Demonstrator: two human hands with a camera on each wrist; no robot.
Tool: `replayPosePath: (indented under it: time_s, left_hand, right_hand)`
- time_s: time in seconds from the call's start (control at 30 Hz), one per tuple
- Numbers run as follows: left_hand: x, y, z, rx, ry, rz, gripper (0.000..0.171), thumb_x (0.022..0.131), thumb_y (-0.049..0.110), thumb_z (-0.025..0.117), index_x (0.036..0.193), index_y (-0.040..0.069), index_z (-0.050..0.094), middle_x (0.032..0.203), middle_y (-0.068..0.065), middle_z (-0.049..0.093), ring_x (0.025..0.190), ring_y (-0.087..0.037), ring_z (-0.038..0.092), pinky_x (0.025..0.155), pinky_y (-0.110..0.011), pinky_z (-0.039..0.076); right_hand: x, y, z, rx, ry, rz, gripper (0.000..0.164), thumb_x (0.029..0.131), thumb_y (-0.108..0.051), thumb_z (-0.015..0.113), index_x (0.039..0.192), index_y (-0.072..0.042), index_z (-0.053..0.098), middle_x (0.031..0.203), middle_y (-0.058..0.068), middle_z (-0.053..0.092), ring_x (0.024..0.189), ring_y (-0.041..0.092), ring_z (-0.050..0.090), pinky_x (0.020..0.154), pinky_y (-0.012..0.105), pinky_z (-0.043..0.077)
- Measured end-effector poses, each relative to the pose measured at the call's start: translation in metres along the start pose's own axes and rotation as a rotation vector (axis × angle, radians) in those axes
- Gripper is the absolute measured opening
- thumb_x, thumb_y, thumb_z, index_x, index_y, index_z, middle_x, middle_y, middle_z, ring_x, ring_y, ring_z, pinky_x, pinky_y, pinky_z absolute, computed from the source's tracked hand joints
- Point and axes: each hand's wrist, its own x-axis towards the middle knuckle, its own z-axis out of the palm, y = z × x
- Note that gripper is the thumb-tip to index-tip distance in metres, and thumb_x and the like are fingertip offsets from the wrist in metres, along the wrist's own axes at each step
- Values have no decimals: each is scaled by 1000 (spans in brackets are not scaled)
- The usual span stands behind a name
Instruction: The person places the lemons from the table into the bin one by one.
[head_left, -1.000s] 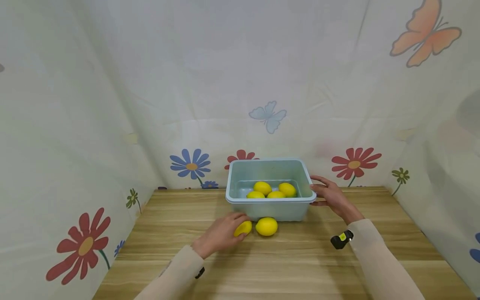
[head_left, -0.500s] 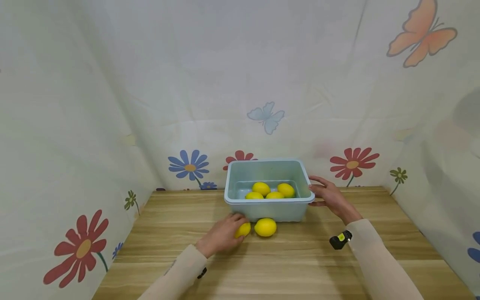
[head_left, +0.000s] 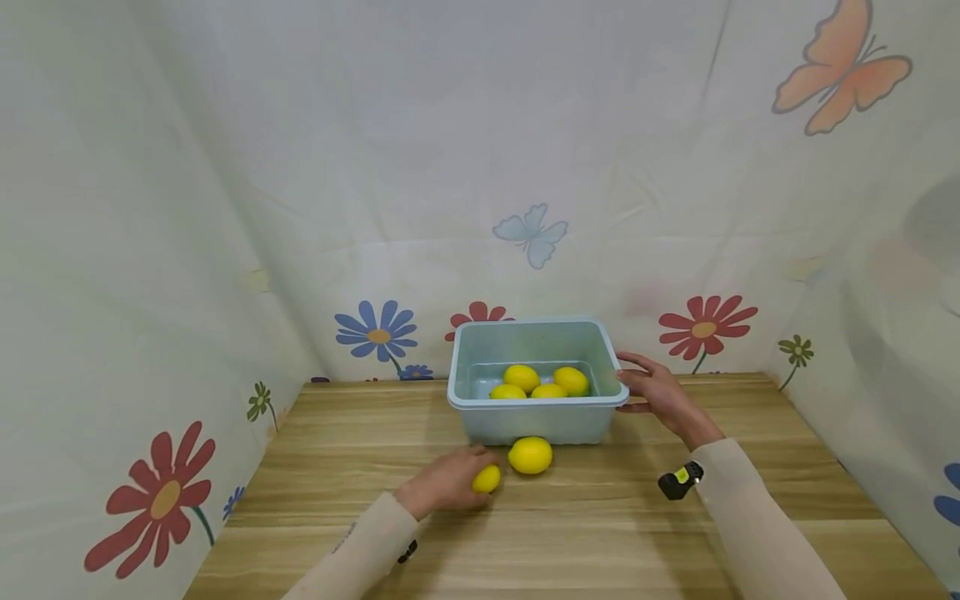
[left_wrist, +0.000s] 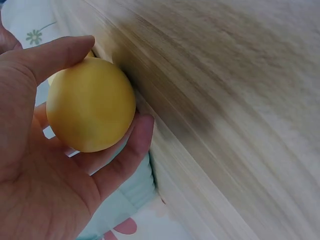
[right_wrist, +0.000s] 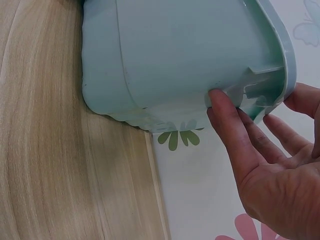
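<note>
My left hand (head_left: 450,480) holds a yellow lemon (left_wrist: 92,105) between thumb and curled fingers, low over the table in front of the bin. Just right of it, a second lemon (head_left: 531,456) lies on the table by the bin's front wall. Inside the pale blue-green plastic bin (head_left: 540,423) are several lemons (head_left: 522,378), the nearer ones partly hidden by the front rim. At the bin's right side, my right hand (head_left: 663,396) grips the rim. The right wrist view shows its thumb at the rim and its fingers (right_wrist: 230,122) against the outer side wall below.
The wood-grain table (head_left: 600,533) runs up to a pale cloth backdrop (head_left: 420,167) printed with flowers and butterflies, close behind the bin. Cloth also hangs along the left and right sides. A small black device (head_left: 678,481) is worn at the right wrist.
My left hand has drawn the lemon slightly toward me, away from the bin's front wall. The right hand stays at the bin's rim, and the other lemons keep their places.
</note>
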Motion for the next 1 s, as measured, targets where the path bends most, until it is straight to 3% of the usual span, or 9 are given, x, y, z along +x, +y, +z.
replayPosePath:
  time_s: [0.4,0.63,0.83,1.0]
  left_hand:
    - [-2,7,-3,-9,-54,15,52,81,27,76,131,25,59,131,-2,58,112,-17,59,102,-38,50]
    - [-4,12,-8,-17,-62,27,53,83,28,75,133,25,58,133,1,58,115,-16,59,105,-38,49]
    - [-7,17,-21,-36,-50,48,53,84,28,74,134,26,57,127,4,58,105,-10,58,99,-36,51]
    - [-10,24,-36,-50,-34,49,52,86,27,73,135,26,56,133,3,57,111,-11,57,103,-37,50]
  right_hand:
    - [-2,-2,1,10,0,-2,65,102,-31,51,158,-19,21,155,24,35,127,45,52,94,54,53]
    - [-3,-2,1,-3,0,-10,65,101,-32,52,157,-18,22,155,25,35,126,45,53,93,53,54]
    - [-3,-2,1,-3,-5,-3,65,102,-32,51,157,-18,21,155,24,34,127,44,53,92,50,55]
    - [-3,-2,0,1,-8,-7,65,101,-32,52,157,-18,22,155,25,35,125,43,55,91,50,56]
